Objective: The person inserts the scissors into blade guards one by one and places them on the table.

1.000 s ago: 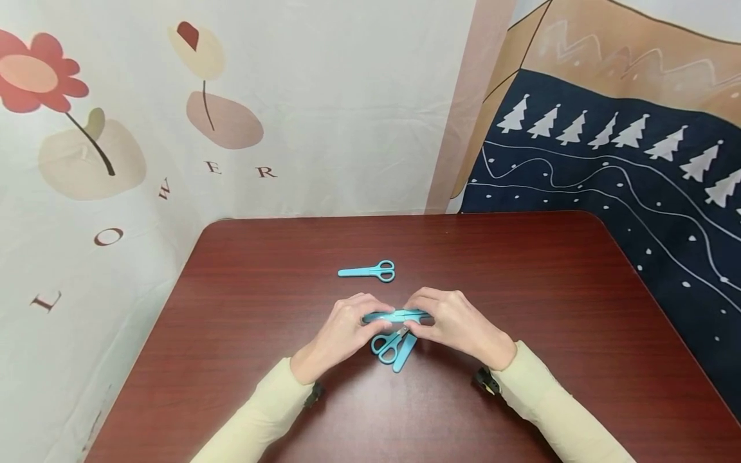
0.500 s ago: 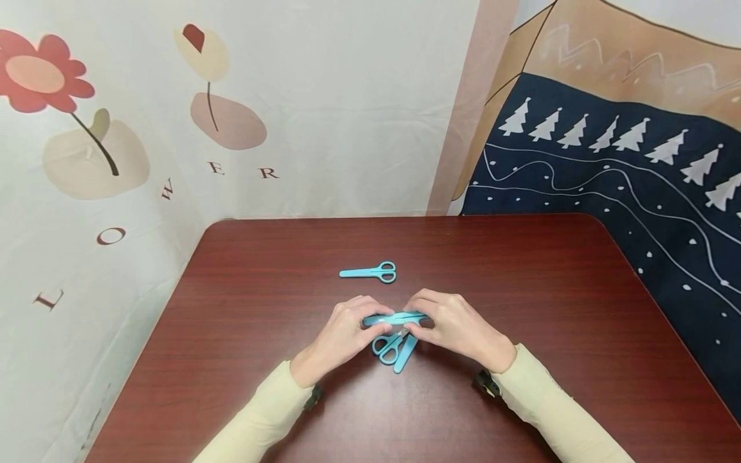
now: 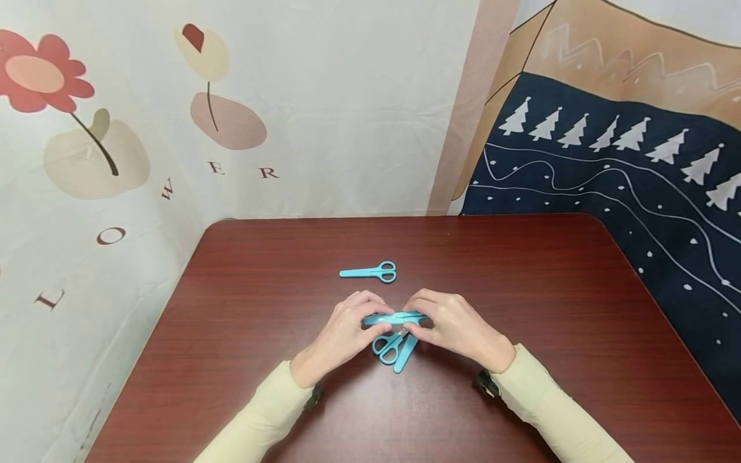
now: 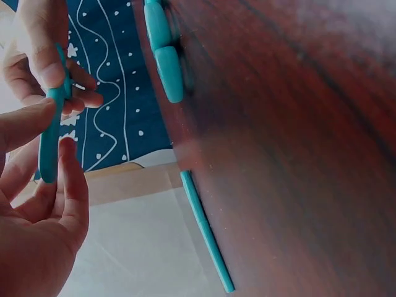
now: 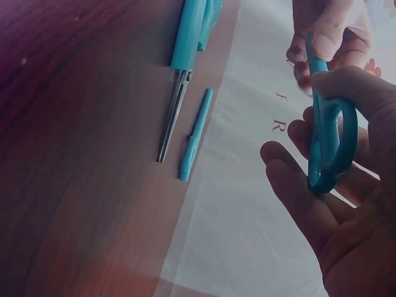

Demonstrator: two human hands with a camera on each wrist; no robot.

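Light-blue scissors [image 3: 399,318], their blades inside a matching sheath [image 4: 51,142], are held level above the table between both hands. My left hand [image 3: 341,328] pinches the sheath end between thumb and fingers. At the other end my right hand [image 3: 454,325] grips near the handle loops [image 5: 334,142], thumb on top. Just below and nearer lie a second pair of scissors [image 3: 388,348] with metal blades [image 5: 173,117] bare. A loose blue sheath [image 3: 406,354] lies beside those blades; my right fingers partly hide them in the head view.
A third pair of scissors [image 3: 367,272], sheathed, lies farther back on the reddish-brown table [image 3: 260,270], handles to the right. Printed cloths [image 3: 347,116] hang behind the table's far edge. A dark strap device [image 3: 486,382] sits at the right wrist.
Both hands keep their hold on the scissors, which seem to have tilted slightly, showing more of the sheath's face. The head view has shifted a little. The scissors on the table have not moved.
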